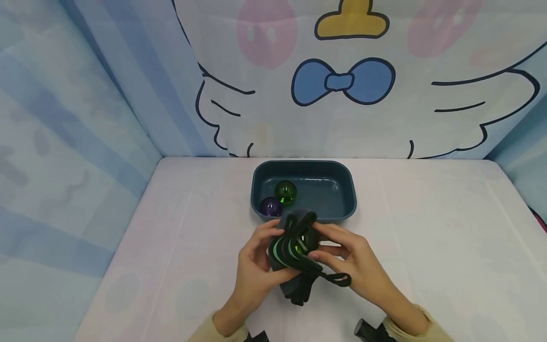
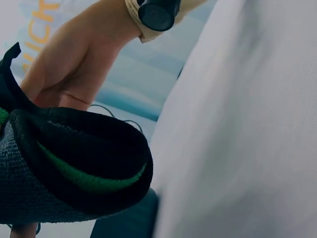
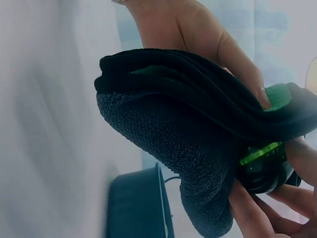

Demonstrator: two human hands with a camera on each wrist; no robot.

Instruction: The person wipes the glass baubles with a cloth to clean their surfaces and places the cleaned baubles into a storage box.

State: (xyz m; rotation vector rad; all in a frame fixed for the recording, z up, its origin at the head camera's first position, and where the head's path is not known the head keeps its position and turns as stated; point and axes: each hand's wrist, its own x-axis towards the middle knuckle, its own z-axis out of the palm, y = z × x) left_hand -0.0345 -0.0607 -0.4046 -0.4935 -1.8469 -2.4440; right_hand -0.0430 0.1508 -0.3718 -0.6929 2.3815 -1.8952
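Note:
My left hand grips a folded dark grey terry cloth with black trim and green stripes, its thumb across the front. A black cord loop sticks out of the cloth to the right. With fingertips and thumb, my right hand pinches a glossy dark green ball against the cloth's folds. In the right wrist view the ball sits under the black trim, partly hidden by fingers. The cloth shows a green-edged fold in the left wrist view.
Just beyond the hands stands a dark blue tray, its near rim overlapped by the cloth. In it lie a green ball and a purple ball, at the left side. A pale cloth covers the table; printed curtains surround it.

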